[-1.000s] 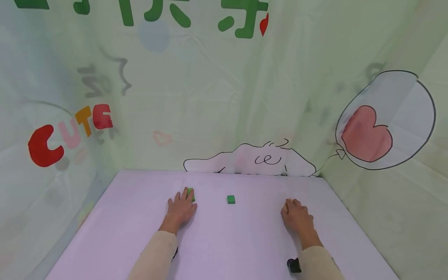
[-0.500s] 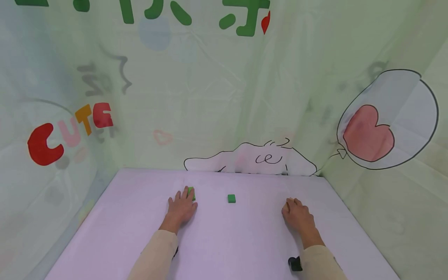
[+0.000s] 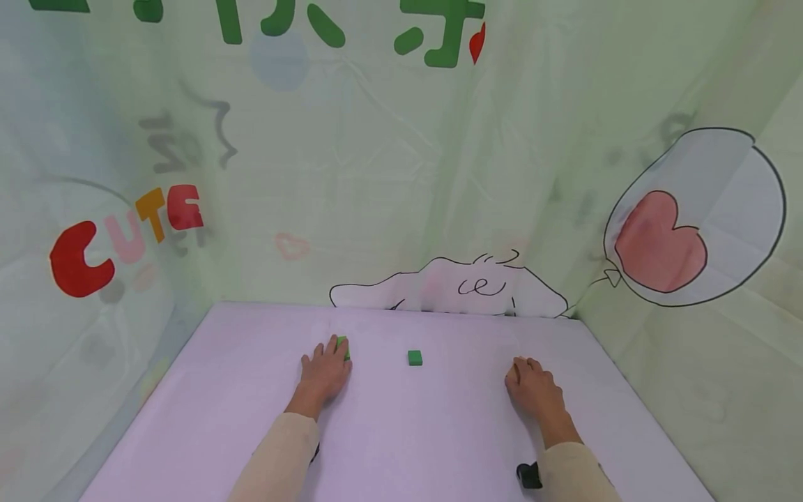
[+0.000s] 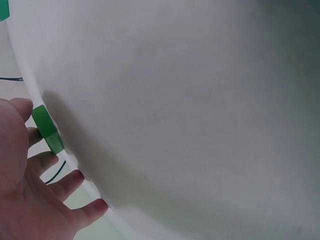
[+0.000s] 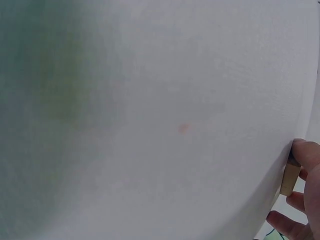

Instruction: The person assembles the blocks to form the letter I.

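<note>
Right hand (image 3: 536,392): thumb and fingers grip the wooden block (image 5: 290,181), at the hand's 10 o'clock; an uneven pinch could tip or drop it.
Left hand (image 3: 325,376): fingers spread and loose, over the light green block (image 4: 45,121), at the hand's 1 o'clock; with no firm hold apparent, a sideways push could skid it across the bench (image 3: 414,432).
Dark green block (image 3: 415,358): loose on the bench, at 3 o'clock from the left hand, well apart from both hands; an inward sweep could knock it away.
Wooden look: tan, straight-edged, partly hidden by fingers.
Dark green look: small, squarish top, darker near side.
Light green look: brighter in the head view than in the wrist view; fingers cover part, so its full outline is unclear.
</note>
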A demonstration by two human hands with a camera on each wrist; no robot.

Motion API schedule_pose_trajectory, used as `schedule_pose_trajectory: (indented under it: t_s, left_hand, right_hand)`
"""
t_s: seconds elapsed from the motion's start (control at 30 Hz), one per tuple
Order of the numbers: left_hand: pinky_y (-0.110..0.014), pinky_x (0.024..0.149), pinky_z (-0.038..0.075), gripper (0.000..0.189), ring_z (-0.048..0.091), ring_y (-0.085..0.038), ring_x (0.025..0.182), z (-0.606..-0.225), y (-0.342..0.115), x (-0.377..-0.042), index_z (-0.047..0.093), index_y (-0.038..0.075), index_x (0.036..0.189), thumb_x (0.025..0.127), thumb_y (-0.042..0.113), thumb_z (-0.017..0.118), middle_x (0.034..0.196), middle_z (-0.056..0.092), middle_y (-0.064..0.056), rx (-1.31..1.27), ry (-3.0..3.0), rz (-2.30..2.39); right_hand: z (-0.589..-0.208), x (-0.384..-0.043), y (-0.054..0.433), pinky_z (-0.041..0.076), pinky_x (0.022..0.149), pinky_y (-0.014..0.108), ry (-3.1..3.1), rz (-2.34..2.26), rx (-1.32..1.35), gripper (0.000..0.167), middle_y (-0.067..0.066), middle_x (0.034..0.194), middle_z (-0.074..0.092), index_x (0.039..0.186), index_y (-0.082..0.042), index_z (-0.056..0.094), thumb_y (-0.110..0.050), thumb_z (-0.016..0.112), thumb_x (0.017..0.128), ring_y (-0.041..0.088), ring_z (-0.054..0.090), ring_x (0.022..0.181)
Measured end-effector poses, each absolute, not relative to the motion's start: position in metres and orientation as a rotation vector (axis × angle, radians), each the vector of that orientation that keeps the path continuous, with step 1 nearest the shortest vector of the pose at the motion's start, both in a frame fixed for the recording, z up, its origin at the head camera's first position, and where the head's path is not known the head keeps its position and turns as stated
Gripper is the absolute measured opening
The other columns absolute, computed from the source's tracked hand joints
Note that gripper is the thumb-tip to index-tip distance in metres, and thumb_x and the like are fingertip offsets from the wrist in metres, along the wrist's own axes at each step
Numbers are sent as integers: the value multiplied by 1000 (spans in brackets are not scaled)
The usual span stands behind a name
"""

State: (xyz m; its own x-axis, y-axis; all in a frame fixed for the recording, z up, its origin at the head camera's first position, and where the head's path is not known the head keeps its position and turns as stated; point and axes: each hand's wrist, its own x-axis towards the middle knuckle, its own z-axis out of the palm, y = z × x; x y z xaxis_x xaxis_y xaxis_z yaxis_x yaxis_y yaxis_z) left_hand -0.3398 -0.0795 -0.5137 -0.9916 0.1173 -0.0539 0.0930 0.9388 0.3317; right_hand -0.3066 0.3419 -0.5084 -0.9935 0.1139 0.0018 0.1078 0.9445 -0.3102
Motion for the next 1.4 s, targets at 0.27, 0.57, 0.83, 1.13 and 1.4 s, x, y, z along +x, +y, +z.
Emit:
schedule_pose_trajectory:
  t_s: [0.27,0.57,0.83,1.13,1.4]
  left_hand:
    - [-73,111,34,51,39,-48,147,-515,-80,-343,44,12,156,109,29,50,165,36,-19,146,3063,490]
    - [-74,108,36,47,41,-48,145,-514,-79,-345,48,11,152,107,25,54,162,39,-21,166,3093,500]
    - [-72,106,39,45,45,-46,142,-514,-79,-348,51,11,149,106,23,58,160,43,-20,187,3112,506]
    - [-71,102,43,41,50,-46,136,-512,-79,-349,54,10,144,105,22,60,155,49,-19,183,3119,510]
    - [-70,100,45,42,52,-44,135,-513,-78,-350,55,12,143,104,23,63,154,51,-16,186,3128,486]
  right_hand:
    - [-514,-307,344,39,100,78,-3072,486,-171,56,36,153,37,149,6,43,-22,43,100,62,42,132]
    - [-515,-307,344,38,100,78,-3068,482,-179,56,36,154,37,150,5,44,-23,44,101,62,42,132]
    - [-516,-306,344,39,98,78,-3051,461,-176,56,35,153,39,149,4,44,-24,44,101,62,43,131]
    - [-519,-310,347,39,99,78,-3056,455,-186,55,35,153,40,149,3,45,-24,42,102,61,43,132]
    - [-516,-309,347,42,97,76,-3059,445,-188,56,37,150,41,148,4,47,-23,52,99,60,47,127]
